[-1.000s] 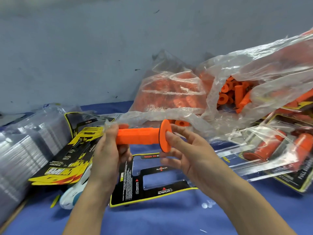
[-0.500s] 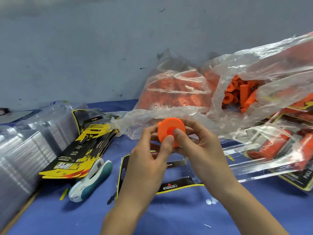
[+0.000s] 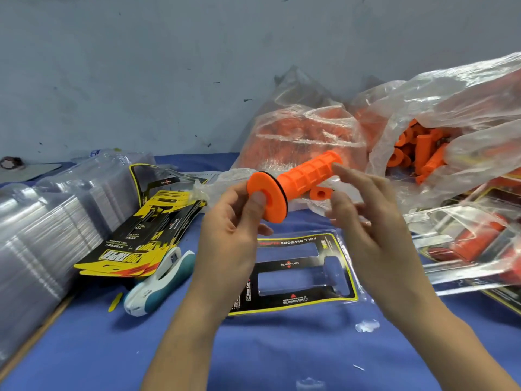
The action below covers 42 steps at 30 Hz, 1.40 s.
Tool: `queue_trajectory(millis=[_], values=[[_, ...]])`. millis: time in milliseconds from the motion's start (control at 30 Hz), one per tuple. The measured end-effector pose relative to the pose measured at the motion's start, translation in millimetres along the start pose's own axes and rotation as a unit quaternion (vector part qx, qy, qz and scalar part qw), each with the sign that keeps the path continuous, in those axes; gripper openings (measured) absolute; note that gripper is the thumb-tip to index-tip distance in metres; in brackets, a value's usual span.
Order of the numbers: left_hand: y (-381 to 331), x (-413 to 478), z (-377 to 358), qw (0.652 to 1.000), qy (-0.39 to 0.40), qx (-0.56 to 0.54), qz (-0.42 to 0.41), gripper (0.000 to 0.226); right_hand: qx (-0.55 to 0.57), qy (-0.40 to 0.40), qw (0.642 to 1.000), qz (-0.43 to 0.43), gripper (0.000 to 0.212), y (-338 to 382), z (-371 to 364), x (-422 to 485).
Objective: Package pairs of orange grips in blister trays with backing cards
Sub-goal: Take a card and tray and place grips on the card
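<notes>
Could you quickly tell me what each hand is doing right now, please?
Left hand: holds the ribbed orange rubber grip by its round flange, thumb over the hole.
Right hand: open, fingertips touching the grip's far end.

On the blue table cover (image 3: 282,356) in front of me, a white and teal handheld tool (image 3: 158,280) lies at an angle just beside the lower edge of the yellow printed stack, with a small yellow scrap (image 3: 115,301) just to its left. Behind everything rises a scuffed grey-blue wall (image 3: 169,66). At the far left edge a small dark, roundish object (image 3: 11,162) sits on a grey surface; I cannot tell what it is.
</notes>
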<state>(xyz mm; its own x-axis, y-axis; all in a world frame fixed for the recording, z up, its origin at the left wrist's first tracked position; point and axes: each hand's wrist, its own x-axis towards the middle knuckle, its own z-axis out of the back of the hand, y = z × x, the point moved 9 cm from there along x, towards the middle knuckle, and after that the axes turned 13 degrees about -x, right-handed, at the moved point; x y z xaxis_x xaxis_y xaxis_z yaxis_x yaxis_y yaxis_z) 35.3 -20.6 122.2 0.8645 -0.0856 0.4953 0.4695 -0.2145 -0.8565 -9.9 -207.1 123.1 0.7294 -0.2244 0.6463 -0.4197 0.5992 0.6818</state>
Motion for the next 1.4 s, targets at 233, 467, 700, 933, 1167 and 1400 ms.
queue_trajectory(millis=[233, 467, 700, 933, 1167, 1400], values=[[22.3, 0.4, 5.6, 0.977, 0.047, -0.172, 0.117, 0.025, 0.235, 0.080, 0.959, -0.136, 0.052, -26.8, -12.1, 1.6], [28.8, 2.1, 23.5, 0.994, -0.054, -0.023, 0.092, 0.033, 0.265, 0.078, 0.952, -0.134, 0.026, -29.8, -15.4, -2.0], [10.8, -2.1, 19.5, 0.988, -0.056, 0.147, -0.004, 0.031, 0.214, 0.058, 0.967, -0.128, 0.027, -31.4, -8.6, -0.6], [13.5, -3.4, 25.2, 0.962, -0.090, 0.254, -0.037, 0.023, 0.153, 0.097, 0.978, -0.099, 0.029, -29.8, -16.0, -0.8], [33.2, -2.0, 53.6, 0.941, -0.116, 0.316, 0.045, 0.026, -0.229, 0.092, 0.969, -0.019, 0.029, -58.0, -8.0, -3.8], [48.8, -4.4, 55.4, 0.916, -0.107, 0.373, 0.099, 0.034, -0.453, 0.118, 0.882, 0.051, 0.025, -67.3, -28.7, -22.1]])
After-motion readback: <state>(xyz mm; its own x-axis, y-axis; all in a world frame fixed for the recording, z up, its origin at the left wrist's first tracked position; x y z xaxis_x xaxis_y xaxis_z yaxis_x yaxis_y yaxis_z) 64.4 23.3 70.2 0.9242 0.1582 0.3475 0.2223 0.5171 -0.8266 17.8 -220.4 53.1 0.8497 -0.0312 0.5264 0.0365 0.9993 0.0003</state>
